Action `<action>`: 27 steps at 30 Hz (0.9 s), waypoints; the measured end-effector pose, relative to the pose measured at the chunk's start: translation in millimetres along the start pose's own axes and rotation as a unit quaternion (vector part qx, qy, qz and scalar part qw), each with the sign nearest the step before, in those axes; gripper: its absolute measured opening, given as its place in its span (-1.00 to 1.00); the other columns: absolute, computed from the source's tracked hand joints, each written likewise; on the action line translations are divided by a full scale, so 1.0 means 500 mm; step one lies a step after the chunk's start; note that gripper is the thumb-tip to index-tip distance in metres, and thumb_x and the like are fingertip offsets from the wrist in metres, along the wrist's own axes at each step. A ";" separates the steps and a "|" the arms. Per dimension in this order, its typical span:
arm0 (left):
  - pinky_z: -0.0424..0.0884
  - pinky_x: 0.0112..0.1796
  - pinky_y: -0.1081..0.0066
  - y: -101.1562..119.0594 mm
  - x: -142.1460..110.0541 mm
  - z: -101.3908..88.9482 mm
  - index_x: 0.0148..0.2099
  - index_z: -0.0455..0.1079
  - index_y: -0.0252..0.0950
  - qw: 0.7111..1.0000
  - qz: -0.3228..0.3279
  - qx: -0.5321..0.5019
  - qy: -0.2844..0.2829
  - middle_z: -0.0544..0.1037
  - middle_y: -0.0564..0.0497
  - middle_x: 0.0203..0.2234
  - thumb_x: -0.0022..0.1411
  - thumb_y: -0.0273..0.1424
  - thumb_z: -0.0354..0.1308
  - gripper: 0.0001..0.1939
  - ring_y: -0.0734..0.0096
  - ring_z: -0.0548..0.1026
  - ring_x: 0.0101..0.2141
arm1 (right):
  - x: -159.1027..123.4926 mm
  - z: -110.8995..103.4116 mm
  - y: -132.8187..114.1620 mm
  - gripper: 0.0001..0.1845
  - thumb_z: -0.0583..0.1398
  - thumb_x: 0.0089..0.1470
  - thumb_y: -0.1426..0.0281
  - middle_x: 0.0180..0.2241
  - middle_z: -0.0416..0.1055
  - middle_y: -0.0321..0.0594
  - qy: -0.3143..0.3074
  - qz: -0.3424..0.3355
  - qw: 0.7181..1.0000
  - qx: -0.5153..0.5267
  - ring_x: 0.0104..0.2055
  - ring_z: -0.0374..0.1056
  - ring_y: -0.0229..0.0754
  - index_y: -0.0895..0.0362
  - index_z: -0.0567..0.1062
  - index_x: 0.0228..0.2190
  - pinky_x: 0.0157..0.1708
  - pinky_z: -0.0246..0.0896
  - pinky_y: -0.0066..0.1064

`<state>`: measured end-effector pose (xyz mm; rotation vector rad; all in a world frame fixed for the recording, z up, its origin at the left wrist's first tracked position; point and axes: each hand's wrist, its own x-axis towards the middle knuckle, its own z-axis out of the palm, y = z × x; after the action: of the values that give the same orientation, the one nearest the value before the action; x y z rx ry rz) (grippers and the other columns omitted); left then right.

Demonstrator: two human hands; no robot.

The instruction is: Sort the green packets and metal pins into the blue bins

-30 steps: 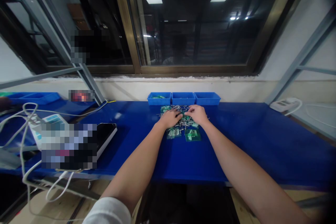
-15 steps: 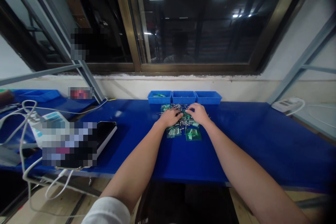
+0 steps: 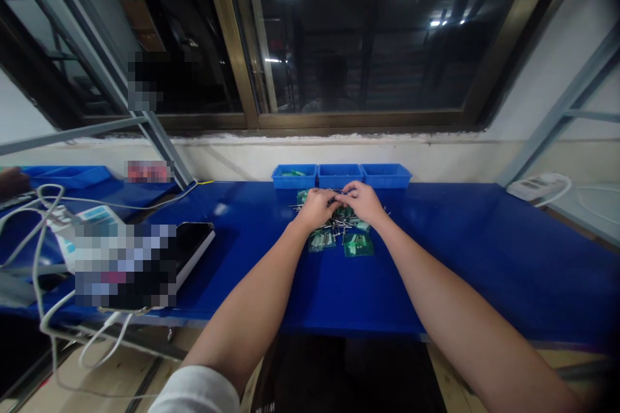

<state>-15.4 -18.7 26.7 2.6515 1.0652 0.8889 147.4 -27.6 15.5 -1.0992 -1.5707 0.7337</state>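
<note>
My left hand [image 3: 318, 208] and my right hand [image 3: 364, 204] meet with their fingertips over a pile of thin metal pins [image 3: 338, 224], perhaps screws or rivets. Both are closed in a pinch; whatever sits between the fingers is too small to make out. Under and around the hands, small green plastic packets are mixed into the pile. A packet with pale pieces inside [image 3: 359, 245] lies in front of the right hand, and a similar packet [image 3: 322, 241] lies in front of the left. The hands hide part of the pile.
Behind the pile, three joined blue bins [image 3: 339, 175] stand against the wall, the left one holding green packets. On the left of the blue table [image 3: 252, 258] are a dark device [image 3: 194, 240] and white cables [image 3: 41, 239]. A white power strip [image 3: 533, 186] lies far right.
My hands have come together, fingertips now meeting above the pile. The left has lifted off the pins from a spread posture into a pinch.
</note>
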 end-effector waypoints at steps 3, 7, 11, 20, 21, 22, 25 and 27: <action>0.28 -0.11 0.36 -0.004 0.000 -0.002 -0.25 0.48 -0.23 1.000 0.018 0.006 0.001 0.57 -0.03 -0.28 0.28 -0.31 -0.02 -0.75 0.32 0.48 -0.20 | 0.000 -0.002 -0.005 -0.60 0.28 -0.19 0.07 -0.68 0.36 -0.34 0.000 0.002 1.000 -0.021 -0.61 0.30 -0.25 0.13 0.36 -0.46 -0.57 0.11 -0.45; 0.28 -0.17 0.36 -0.007 0.000 -0.003 -0.30 0.48 -0.26 0.999 -0.008 0.049 0.016 0.56 -0.04 -0.36 0.30 -0.30 -0.06 -0.70 0.33 0.48 -0.24 | 0.000 -0.001 -0.009 -0.59 0.22 -0.14 0.01 -0.68 0.34 -0.33 0.019 -0.007 1.000 -0.023 -0.61 0.27 -0.27 0.13 0.40 -0.51 -0.57 0.12 -0.45; 0.27 -0.17 0.35 -0.009 0.002 -0.003 -0.30 0.47 -0.26 0.997 -0.026 0.067 0.028 0.55 -0.04 -0.36 0.31 -0.30 -0.07 -0.69 0.33 0.47 -0.25 | 0.003 -0.003 -0.007 -0.60 0.24 -0.16 0.03 -0.59 0.41 -0.28 0.013 -0.020 0.999 0.027 -0.56 0.28 -0.26 0.13 0.45 -0.53 -0.53 0.16 -0.43; 0.19 0.00 0.23 -0.016 0.002 0.011 0.12 0.24 -0.28 0.993 -0.084 0.043 0.071 0.48 -0.10 -0.06 0.27 -0.16 -0.03 -0.55 0.21 0.38 0.00 | 0.018 -0.015 0.020 -0.74 0.19 -0.11 0.20 -0.47 0.48 -0.22 0.055 -0.003 0.998 0.026 -0.46 0.32 -0.21 0.15 0.51 -0.46 -0.46 0.21 -0.41; 0.18 0.02 0.20 -0.020 0.002 0.012 0.16 0.18 -0.29 0.991 -0.097 0.044 0.083 0.46 -0.12 -0.02 0.26 -0.14 -0.03 -0.50 0.19 0.36 0.03 | 0.019 -0.017 0.021 -0.75 0.19 -0.11 0.23 -0.43 0.49 -0.21 0.074 -0.011 0.997 -0.009 -0.42 0.33 -0.19 0.14 0.52 -0.43 -0.40 0.24 -0.38; 0.17 0.02 0.17 -0.025 0.002 0.013 0.18 0.14 -0.30 0.988 -0.112 0.045 0.092 0.44 -0.14 -0.01 0.26 -0.14 -0.03 -0.48 0.17 0.34 0.04 | 0.021 -0.020 0.023 -0.75 0.18 -0.11 0.26 -0.40 0.50 -0.21 0.091 -0.022 0.994 -0.054 -0.38 0.34 -0.17 0.14 0.52 -0.39 -0.33 0.25 -0.35; 0.19 0.01 0.16 -0.040 0.003 0.015 0.18 0.12 -0.30 0.981 -0.154 0.049 0.108 0.42 -0.15 0.01 0.27 -0.16 -0.05 -0.49 0.16 0.35 0.03 | 0.027 -0.030 0.030 -0.67 0.16 -0.11 0.34 -0.27 0.50 -0.19 0.120 -0.055 0.971 -0.199 -0.23 0.30 -0.10 0.13 0.52 -0.24 -0.15 0.22 -0.28; 0.20 0.01 0.16 -0.046 0.004 0.016 0.17 0.13 -0.30 0.979 -0.165 0.051 0.108 0.42 -0.16 0.01 0.28 -0.18 -0.07 -0.51 0.16 0.35 0.04 | 0.032 -0.035 0.037 -0.58 0.16 -0.10 0.36 -0.17 0.48 -0.16 0.121 -0.066 0.953 -0.272 -0.10 0.25 -0.05 0.14 0.48 -0.13 -0.05 0.15 -0.23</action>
<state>-23.0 0.4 13.2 2.3871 1.5841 1.0890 168.5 -6.7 10.5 -1.3995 -1.6533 0.0585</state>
